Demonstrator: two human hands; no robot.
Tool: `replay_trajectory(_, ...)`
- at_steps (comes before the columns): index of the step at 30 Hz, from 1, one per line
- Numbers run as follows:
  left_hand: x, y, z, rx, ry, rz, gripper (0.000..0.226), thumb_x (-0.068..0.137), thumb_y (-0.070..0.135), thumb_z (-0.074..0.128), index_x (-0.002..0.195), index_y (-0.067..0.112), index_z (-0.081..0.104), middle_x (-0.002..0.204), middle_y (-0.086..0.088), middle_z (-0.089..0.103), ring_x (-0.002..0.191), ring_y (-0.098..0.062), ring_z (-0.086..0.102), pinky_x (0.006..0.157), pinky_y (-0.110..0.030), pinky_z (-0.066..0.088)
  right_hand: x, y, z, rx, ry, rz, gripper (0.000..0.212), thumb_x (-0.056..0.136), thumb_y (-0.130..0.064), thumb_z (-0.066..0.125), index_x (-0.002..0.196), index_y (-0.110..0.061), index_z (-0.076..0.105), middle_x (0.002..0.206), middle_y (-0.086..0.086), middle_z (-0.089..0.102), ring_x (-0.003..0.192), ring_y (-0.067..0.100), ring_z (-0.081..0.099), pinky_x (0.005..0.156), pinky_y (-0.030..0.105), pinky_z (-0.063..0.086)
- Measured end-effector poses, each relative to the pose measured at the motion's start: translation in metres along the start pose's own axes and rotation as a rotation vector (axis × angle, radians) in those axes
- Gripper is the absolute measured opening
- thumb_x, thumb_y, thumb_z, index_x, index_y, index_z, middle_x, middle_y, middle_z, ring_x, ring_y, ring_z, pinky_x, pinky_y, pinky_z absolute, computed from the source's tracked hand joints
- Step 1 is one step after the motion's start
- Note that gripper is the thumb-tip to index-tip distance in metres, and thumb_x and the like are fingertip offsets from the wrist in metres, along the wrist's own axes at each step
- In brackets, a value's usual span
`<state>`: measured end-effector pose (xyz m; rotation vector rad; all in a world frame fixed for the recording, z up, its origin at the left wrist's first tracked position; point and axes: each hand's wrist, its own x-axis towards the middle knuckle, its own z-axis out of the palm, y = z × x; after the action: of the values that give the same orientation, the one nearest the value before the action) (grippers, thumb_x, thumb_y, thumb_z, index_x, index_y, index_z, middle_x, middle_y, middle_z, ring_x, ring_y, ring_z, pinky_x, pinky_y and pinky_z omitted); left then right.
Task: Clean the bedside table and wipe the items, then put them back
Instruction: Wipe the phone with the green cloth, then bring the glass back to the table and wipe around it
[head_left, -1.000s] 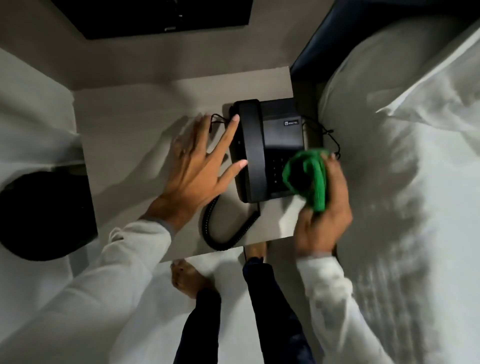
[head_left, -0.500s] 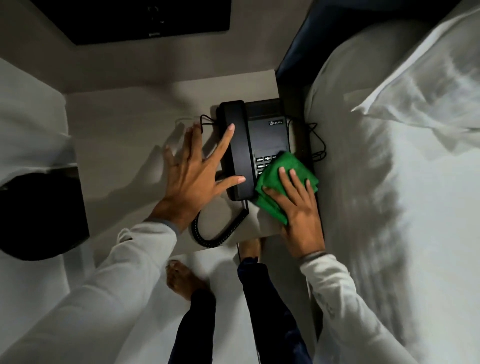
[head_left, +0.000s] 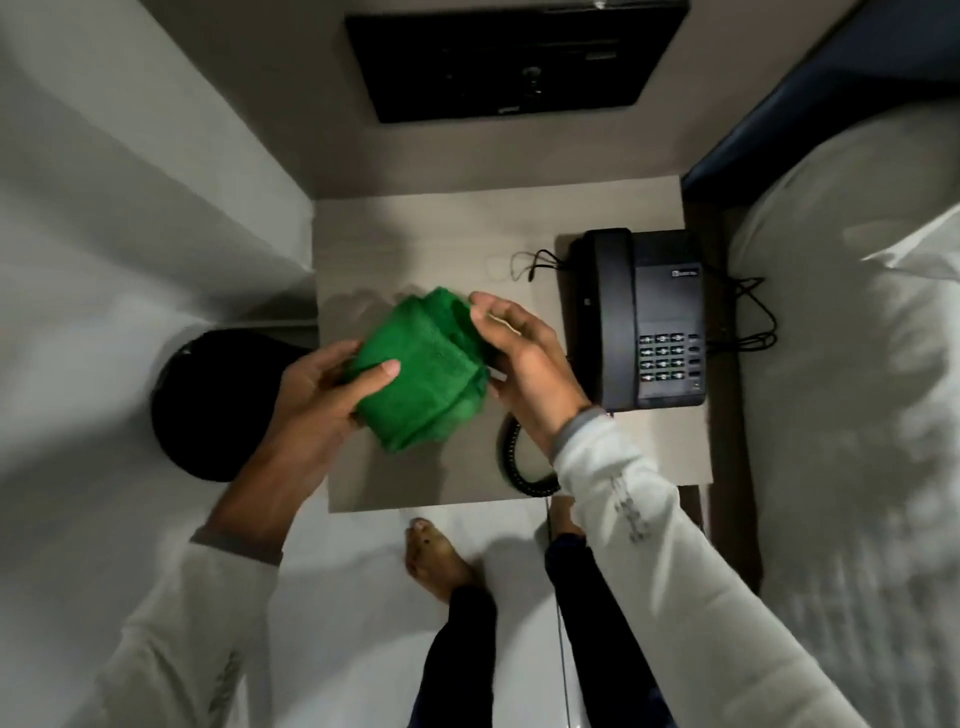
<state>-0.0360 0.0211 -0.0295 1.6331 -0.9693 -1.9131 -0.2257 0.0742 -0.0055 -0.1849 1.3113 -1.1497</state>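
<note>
A folded green cloth (head_left: 421, 369) is held above the left half of the beige bedside table (head_left: 441, 234). My left hand (head_left: 322, 395) grips its left side with the thumb on top. My right hand (head_left: 524, 358) holds its right edge. A black desk phone (head_left: 644, 317) rests on the table's right side, handset on its cradle, keypad facing up. Its coiled cord (head_left: 514, 462) loops near the table's front edge, partly hidden under my right sleeve.
A bed with white bedding (head_left: 852, 415) lies right of the table. A round black bin (head_left: 208, 405) stands on the floor at the left. A dark wall panel (head_left: 514, 57) hangs above the table. Thin cables (head_left: 748, 312) trail beside the phone. My bare feet (head_left: 431, 561) stand before the table.
My right hand lifted the green cloth off the phone and carried it left. My left hand left the handset and took hold of the cloth. The view shifted left.
</note>
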Motion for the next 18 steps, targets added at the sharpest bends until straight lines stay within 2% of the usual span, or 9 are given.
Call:
replay_trajectory(1,0.005,-0.006,-0.014,0.029,0.098,0.017,0.019,0.085,0.007,0.077,0.103,0.012,0.070,0.102,-0.006,0.077,0.106,-0.029,0.073,0.086,-0.043,0.062,0.010,0.001,0.008,-0.095,-0.014,0.001,0.023,0.097,-0.017,0.060,0.120,-0.020,0.061,0.106,-0.001,0.072,0.095,0.008,0.068,0.082,0.024,0.054)
replay_trajectory(2,0.013,-0.012,-0.030,0.106,0.171,0.043,0.020,0.084,0.012,0.078,0.102,0.016,0.070,0.100,-0.004,0.076,0.108,-0.031,0.072,0.089,-0.046,0.061,0.018,0.004,0.014,-0.263,-0.004,-0.031,0.030,0.095,-0.021,0.063,0.125,-0.021,0.058,0.113,0.002,0.070,0.099,0.008,0.066,0.087,0.025,0.053)
replay_trajectory(4,0.022,-0.017,-0.050,0.451,0.230,0.118,0.046,0.074,0.039,0.082,0.113,0.020,0.068,0.107,-0.004,0.073,0.109,-0.030,0.070,0.098,-0.050,0.057,0.025,0.009,0.018,-0.726,0.008,-0.149,0.051,0.093,-0.031,0.065,0.140,-0.021,0.050,0.137,0.009,0.061,0.122,0.020,0.058,0.105,0.031,0.044)
replay_trajectory(6,0.022,-0.022,-0.056,0.924,0.199,0.213,0.077,0.069,0.062,0.069,0.133,0.020,0.059,0.124,-0.011,0.066,0.116,-0.034,0.063,0.102,-0.049,0.053,0.022,0.011,0.013,-1.097,0.057,-0.313,0.063,0.094,-0.036,0.061,0.150,-0.019,0.038,0.155,0.014,0.042,0.143,0.029,0.039,0.117,0.036,0.034)
replay_trajectory(7,0.020,-0.020,-0.052,1.114,0.187,0.288,0.084,0.072,0.067,0.061,0.141,0.020,0.053,0.136,-0.017,0.058,0.123,-0.039,0.057,0.106,-0.050,0.050,0.017,0.012,0.006,-1.211,0.117,-0.405,0.067,0.093,-0.038,0.060,0.152,-0.017,0.035,0.159,0.018,0.034,0.148,0.033,0.031,0.120,0.042,0.031)
replay_trajectory(9,0.010,-0.001,-0.028,1.342,0.206,0.525,0.085,0.081,0.069,0.052,0.149,0.020,0.045,0.153,-0.024,0.043,0.135,-0.045,0.046,0.110,-0.054,0.044,0.000,0.005,-0.011,-1.389,0.327,-0.569,0.072,0.092,-0.042,0.058,0.154,-0.014,0.033,0.162,0.023,0.025,0.151,0.038,0.022,0.122,0.051,0.025)
replay_trajectory(11,-0.004,0.030,0.010,1.487,0.216,0.771,0.081,0.091,0.068,0.047,0.155,0.021,0.037,0.161,-0.024,0.033,0.145,-0.043,0.037,0.114,-0.058,0.037,-0.019,-0.006,-0.028,-1.456,0.516,-0.660,0.074,0.094,-0.047,0.055,0.155,-0.015,0.031,0.163,0.025,0.020,0.153,0.040,0.016,0.123,0.055,0.019)
replay_trajectory(14,-0.028,0.080,0.092,1.582,0.140,1.119,0.077,0.099,0.068,0.037,0.161,0.025,0.020,0.167,-0.022,0.019,0.155,-0.036,0.020,0.121,-0.060,0.024,-0.063,-0.038,-0.065,-1.442,0.783,-0.696,0.075,0.095,-0.056,0.052,0.156,-0.017,0.030,0.163,0.026,0.017,0.154,0.040,0.012,0.123,0.056,0.015)
replay_trajectory(18,-0.072,0.121,0.196,1.574,0.023,1.417,0.073,0.102,0.064,0.030,0.162,0.026,0.012,0.167,-0.023,0.014,0.157,-0.034,0.012,0.124,-0.059,0.018,-0.126,-0.076,-0.121,-1.307,1.062,-0.688,0.081,0.091,-0.061,0.054,0.156,-0.018,0.029,0.164,0.027,0.014,0.155,0.039,0.009,0.124,0.056,0.012)
